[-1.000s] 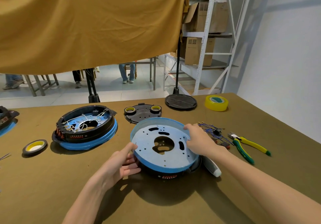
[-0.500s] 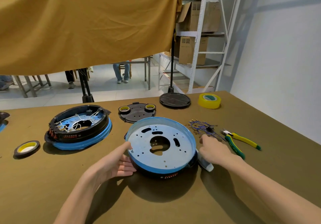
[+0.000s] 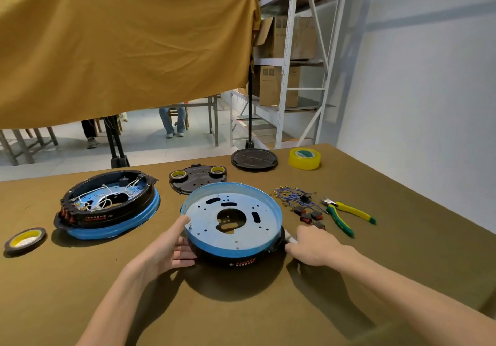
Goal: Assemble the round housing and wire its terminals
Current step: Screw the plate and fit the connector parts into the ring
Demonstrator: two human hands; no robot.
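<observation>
Centrally on table [image 3: 241,316]: round housing [image 3: 232,227], blue perforated plate seated in black ring, probably rigid and moderately light, thin rim likely sharp, best held at opposite sides of black ring. Left hand [image 3: 167,250] cupping left edge, fingers fairly straight, thumb on rim. Right hand [image 3: 311,245] curled on white part [image 3: 291,238] at right edge. Loose wires [image 3: 292,198], red switches [image 3: 308,215], pliers [image 3: 346,212] just right; wired second housing [image 3: 107,203] left

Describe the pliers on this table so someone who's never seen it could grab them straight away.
Start at the round housing between the two hands near the table's middle and look to its right, past the tangle of blue wires and small red switches. The pliers lie flat there, jaws pointing toward the wires. They are the only tool with yellow-and-green handles; the yellow tape roll sits farther back.
</observation>
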